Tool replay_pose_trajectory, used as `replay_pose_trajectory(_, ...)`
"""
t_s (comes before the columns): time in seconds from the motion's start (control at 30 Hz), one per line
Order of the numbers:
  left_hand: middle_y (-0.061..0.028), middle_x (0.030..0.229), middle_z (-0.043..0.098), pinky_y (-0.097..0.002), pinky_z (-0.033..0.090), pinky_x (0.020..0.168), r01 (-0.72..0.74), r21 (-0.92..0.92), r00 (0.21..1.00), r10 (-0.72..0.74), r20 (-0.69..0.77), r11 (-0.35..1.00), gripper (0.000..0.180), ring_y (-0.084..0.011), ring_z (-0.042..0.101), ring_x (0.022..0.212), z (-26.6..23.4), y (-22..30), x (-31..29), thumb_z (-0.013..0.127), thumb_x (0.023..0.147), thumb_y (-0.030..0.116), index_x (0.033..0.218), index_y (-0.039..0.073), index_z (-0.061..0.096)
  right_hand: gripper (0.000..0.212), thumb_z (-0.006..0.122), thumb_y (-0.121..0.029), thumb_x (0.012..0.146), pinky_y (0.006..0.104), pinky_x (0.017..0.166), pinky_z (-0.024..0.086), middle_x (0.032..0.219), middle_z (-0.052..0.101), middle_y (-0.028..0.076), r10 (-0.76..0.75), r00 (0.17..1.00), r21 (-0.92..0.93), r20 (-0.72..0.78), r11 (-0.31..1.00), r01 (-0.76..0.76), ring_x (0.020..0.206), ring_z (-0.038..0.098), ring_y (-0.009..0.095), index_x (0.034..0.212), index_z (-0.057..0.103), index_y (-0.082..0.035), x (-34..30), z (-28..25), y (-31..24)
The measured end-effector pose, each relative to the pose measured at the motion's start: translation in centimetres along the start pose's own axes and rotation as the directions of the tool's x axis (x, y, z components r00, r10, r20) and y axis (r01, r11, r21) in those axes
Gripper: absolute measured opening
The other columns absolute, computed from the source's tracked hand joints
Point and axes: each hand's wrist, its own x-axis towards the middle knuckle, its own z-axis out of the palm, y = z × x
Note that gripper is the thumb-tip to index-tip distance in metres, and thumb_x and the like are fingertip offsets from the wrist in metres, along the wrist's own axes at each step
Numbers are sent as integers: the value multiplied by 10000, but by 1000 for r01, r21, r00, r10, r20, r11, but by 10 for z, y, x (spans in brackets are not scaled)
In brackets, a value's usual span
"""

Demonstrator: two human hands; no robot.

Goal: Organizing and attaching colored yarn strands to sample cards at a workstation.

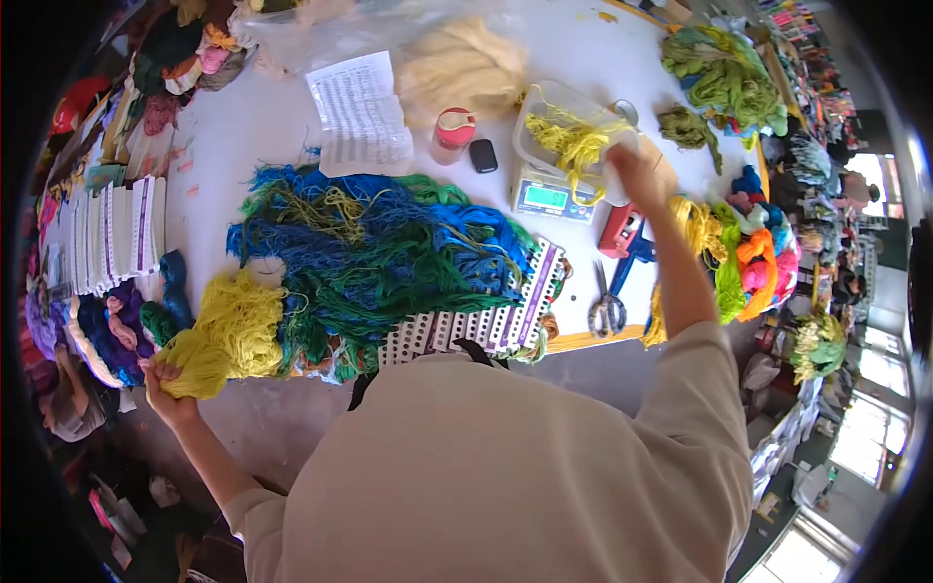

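At the table's near left edge, my left hand (pixel 169 391) is closed round the end of a yellow yarn bundle (pixel 238 321). To the right, my right hand (pixel 634 167) is at the rim of a clear plastic tub (pixel 540 97) and is smeared by motion; its fingers cannot be made out. Loose yellow-green yarn (pixel 573 141) lies in the tub, with strands hanging over its front. Beneath the tub is a digital scale (pixel 554 197) with a lit display. Tangled blue and green yarn (pixel 389 253) spreads between my hands.
Scissors (pixel 607 301) and a red tool (pixel 619 231) lie right of the scale. Behind are a printed sheet (pixel 360 112), a red-lidded jar (pixel 453 134) and a black fob (pixel 483 155). Punched cards (pixel 476 325) lie at the near edge. Coloured skeins (pixel 753 253) fill the right side.
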Motion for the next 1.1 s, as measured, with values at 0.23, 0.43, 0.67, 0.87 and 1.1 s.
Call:
replay_pose_trajectory(0.23, 25, 799, 403, -207, 329, 567, 252, 143, 954, -271, 131, 957, 236, -81, 379, 682, 105, -116, -52, 523, 1013, 268, 1104, 51, 536, 275, 687, -154, 831, 405, 826, 434, 1163, 571, 99, -137, 957, -217, -255, 973, 82, 971, 606, 288, 1101, 647, -116, -96, 62, -58)
replay_pose_trajectory(0.43, 27, 779, 407, -218, 320, 563, 396, 158, 914, -405, 29, 905, 240, -90, 363, 659, 130, -158, -71, 537, 1003, 301, 1055, 67, 550, 431, 737, -118, 747, 450, 933, 395, 1335, 444, 114, 25, 976, -150, -218, 987, -59, 1158, 508, 310, 1165, 631, -138, -99, 63, -61)
replay_pose_trajectory(0.67, -51, 1054, 531, -208, 360, 552, 400, 58, 865, -397, 307, 915, 443, -97, 424, 677, 124, -147, -95, 614, 949, 328, 1298, 84, 488, 345, 747, -268, 772, 561, 1005, 283, 1420, 388, 113, 159, 978, -461, -132, 864, -203, 1320, 338, 332, 1091, 674, -159, -95, 79, -104)
replay_pose_trajectory(0.87, -96, 1437, 441, -182, 391, 600, 433, 235, 716, -490, 497, 870, 860, -81, 447, 691, 132, -161, -110, 716, 810, 260, 1524, 96, 266, 127, 615, -225, 868, 456, 644, 510, 823, 637, 133, -491, 860, 166, 138, 868, 468, 784, 655, 337, 888, 600, -100, -159, 114, -306)
replay_pose_trajectory(1.1, -62, 1189, 613, -328, 470, 880, -352, 736, 619, -445, 647, 579, 456, -190, 576, 1017, 134, -129, -109, 700, 873, 119, 1298, 34, 559, 156, 564, -179, 948, 431, 677, 478, 841, 609, 159, -573, 725, 658, 381, 719, 222, 802, 613, 374, 933, 542, -26, -225, 44, -484)
